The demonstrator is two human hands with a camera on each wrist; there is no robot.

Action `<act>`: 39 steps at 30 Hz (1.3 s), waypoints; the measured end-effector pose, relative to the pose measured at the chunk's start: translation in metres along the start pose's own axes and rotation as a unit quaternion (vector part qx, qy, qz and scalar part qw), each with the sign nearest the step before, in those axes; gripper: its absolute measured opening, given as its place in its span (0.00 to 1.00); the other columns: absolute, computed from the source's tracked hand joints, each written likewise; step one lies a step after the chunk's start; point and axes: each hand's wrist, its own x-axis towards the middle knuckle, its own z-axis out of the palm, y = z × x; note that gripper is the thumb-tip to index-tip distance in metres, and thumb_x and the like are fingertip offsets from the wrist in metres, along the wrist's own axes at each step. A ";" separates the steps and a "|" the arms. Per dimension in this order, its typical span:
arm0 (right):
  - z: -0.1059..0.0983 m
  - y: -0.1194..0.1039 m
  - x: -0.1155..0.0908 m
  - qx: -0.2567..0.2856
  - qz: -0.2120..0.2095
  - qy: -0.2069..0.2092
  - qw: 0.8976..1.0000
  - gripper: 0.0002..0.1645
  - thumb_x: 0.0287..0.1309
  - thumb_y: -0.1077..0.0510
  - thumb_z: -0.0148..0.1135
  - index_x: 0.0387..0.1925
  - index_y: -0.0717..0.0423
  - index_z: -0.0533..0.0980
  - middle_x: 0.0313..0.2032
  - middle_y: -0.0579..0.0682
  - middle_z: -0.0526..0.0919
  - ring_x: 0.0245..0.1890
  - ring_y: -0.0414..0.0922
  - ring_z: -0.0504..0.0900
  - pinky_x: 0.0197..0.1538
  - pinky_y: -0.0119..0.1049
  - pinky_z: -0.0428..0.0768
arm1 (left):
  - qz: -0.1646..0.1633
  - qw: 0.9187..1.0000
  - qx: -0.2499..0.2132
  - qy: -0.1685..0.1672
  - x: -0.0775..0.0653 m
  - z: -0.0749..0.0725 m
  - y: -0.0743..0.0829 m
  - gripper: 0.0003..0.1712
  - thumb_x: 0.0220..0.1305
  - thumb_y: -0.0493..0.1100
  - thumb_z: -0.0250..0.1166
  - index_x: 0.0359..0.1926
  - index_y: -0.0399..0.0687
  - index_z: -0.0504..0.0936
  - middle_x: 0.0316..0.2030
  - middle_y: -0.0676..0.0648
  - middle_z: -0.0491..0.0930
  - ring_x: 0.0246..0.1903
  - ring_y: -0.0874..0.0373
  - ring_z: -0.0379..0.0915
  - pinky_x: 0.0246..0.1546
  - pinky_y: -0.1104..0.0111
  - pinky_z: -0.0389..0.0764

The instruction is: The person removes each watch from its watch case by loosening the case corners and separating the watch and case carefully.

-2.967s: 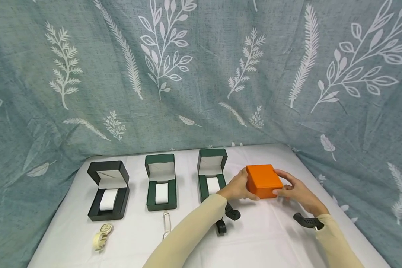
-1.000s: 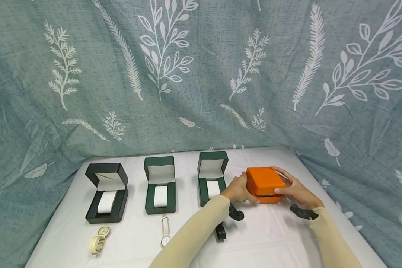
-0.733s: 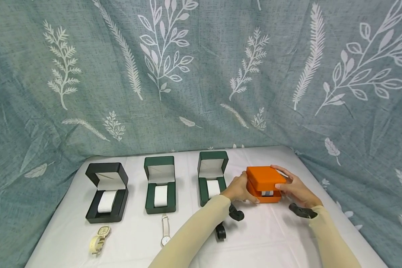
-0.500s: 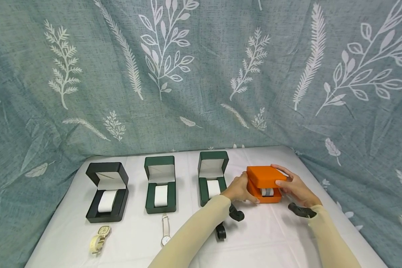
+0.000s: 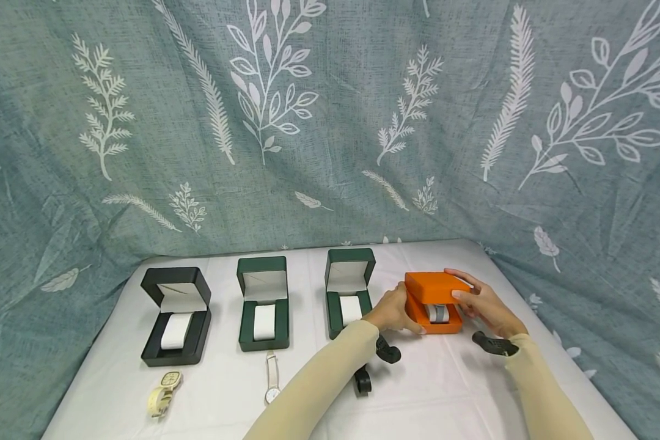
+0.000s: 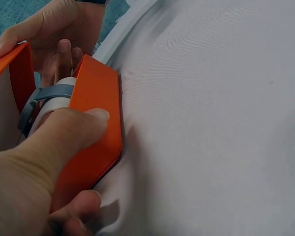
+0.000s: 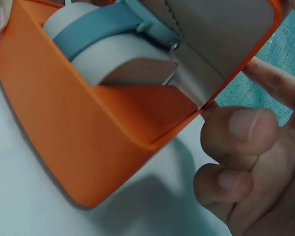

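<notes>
At the right of the table stands an orange watch box, its lid [image 5: 431, 286] tilted partly up from the base [image 5: 443, 328]. My left hand [image 5: 392, 308] grips the base from the left side; in the left wrist view its thumb presses the front wall [image 6: 98, 93]. My right hand [image 5: 485, 305] pinches the lid's right edge, thumb at the front corner. Inside, a watch [image 7: 101, 29] with a blue-grey strap is wrapped round a white cushion [image 7: 123, 61]. The watch's dial is turned toward the lid and mostly out of sight.
Left of the orange box stand two green watch boxes [image 5: 262, 264] and a black one [image 5: 170, 275], lids raised, white cushions inside. In front lie a gold-coloured watch [image 5: 162, 397], a pale-strapped watch [image 5: 272, 394] and a black band [image 5: 363, 380], partly behind the left forearm.
The orange box was closed at first. My right hand has raised the lid's front edge bit by bit, so the watch and cushion show. My left hand stays on the base.
</notes>
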 end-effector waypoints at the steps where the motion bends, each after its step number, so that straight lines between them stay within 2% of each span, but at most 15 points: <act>1: 0.000 -0.001 0.000 -0.002 0.001 0.000 1.000 0.37 0.77 0.56 0.57 0.80 0.50 0.57 0.18 0.50 0.62 0.18 0.50 0.58 0.28 0.50 0.56 | -0.001 1.000 0.000 0.000 0.000 0.000 0.000 0.63 0.41 0.49 0.88 0.74 0.40 0.61 0.62 0.47 0.77 0.57 0.62 0.73 0.61 0.72 0.71; 9: 0.003 -0.006 0.001 0.008 0.034 0.011 0.999 0.37 0.78 0.53 0.56 0.80 0.50 0.56 0.20 0.49 0.59 0.20 0.46 0.60 0.32 0.50 0.54 | -0.008 1.000 0.010 0.002 -0.002 0.001 0.001 0.59 0.42 0.49 0.88 0.71 0.44 0.64 0.60 0.48 0.78 0.58 0.61 0.73 0.62 0.70 0.71; 11: 0.004 -0.008 0.002 0.012 0.042 0.014 0.999 0.37 0.77 0.51 0.56 0.80 0.49 0.56 0.23 0.46 0.68 0.20 0.44 0.61 0.31 0.49 0.55 | -0.008 1.000 0.012 0.003 -0.002 0.001 0.000 0.60 0.42 0.49 0.88 0.71 0.43 0.64 0.60 0.48 0.78 0.58 0.60 0.73 0.62 0.70 0.72; 13: 0.004 -0.010 0.002 0.015 0.048 0.016 0.999 0.38 0.77 0.50 0.56 0.81 0.49 0.56 0.31 0.44 0.77 0.21 0.43 0.61 0.31 0.47 0.55 | -0.006 1.000 0.013 0.005 -0.002 0.000 0.000 0.60 0.41 0.49 0.88 0.72 0.42 0.64 0.60 0.47 0.78 0.58 0.60 0.74 0.62 0.70 0.72; 16: 0.005 -0.013 0.003 0.020 0.053 0.019 0.998 0.38 0.77 0.49 0.56 0.80 0.49 0.56 0.46 0.43 0.82 0.21 0.44 0.60 0.30 0.44 0.56 | -0.004 1.000 0.014 0.004 -0.002 0.000 0.000 0.62 0.41 0.49 0.88 0.73 0.41 0.62 0.61 0.46 0.77 0.59 0.60 0.73 0.62 0.70 0.72; 22: 0.005 -0.018 0.004 0.007 0.064 0.024 0.998 0.38 0.77 0.45 0.55 0.80 0.47 0.57 0.52 0.46 0.79 0.21 0.44 0.58 0.29 0.40 0.60 | -0.006 1.000 0.007 0.002 -0.001 0.001 0.001 0.63 0.41 0.48 0.88 0.74 0.41 0.62 0.60 0.47 0.78 0.57 0.61 0.74 0.61 0.71 0.72; 27: 0.006 -0.020 0.006 -0.003 0.075 0.036 0.997 0.39 0.77 0.40 0.53 0.80 0.46 0.57 0.59 0.57 0.71 0.20 0.43 0.58 0.30 0.42 0.59 | -0.007 1.000 0.009 0.001 -0.002 0.001 0.002 0.64 0.41 0.48 0.88 0.75 0.40 0.60 0.62 0.46 0.77 0.59 0.61 0.73 0.61 0.71 0.72; 34: 0.011 -0.028 0.010 -0.032 0.102 0.061 0.992 0.47 0.73 0.30 0.52 0.77 0.56 0.57 0.62 0.66 0.66 0.19 0.43 0.61 0.29 0.40 0.65 | -0.007 1.000 0.012 -0.003 -0.003 0.002 0.002 0.66 0.41 0.49 0.88 0.76 0.40 0.59 0.65 0.46 0.75 0.61 0.61 0.72 0.62 0.71 0.71; 39: 0.013 -0.033 0.014 -0.049 0.128 0.066 0.988 0.54 0.69 0.24 0.49 0.80 0.54 0.52 0.70 0.69 0.64 0.19 0.42 0.61 0.29 0.37 0.67 | -0.019 1.000 0.023 -0.001 -0.002 0.002 0.002 0.68 0.41 0.51 0.88 0.77 0.39 0.57 0.66 0.45 0.74 0.62 0.60 0.72 0.62 0.70 0.72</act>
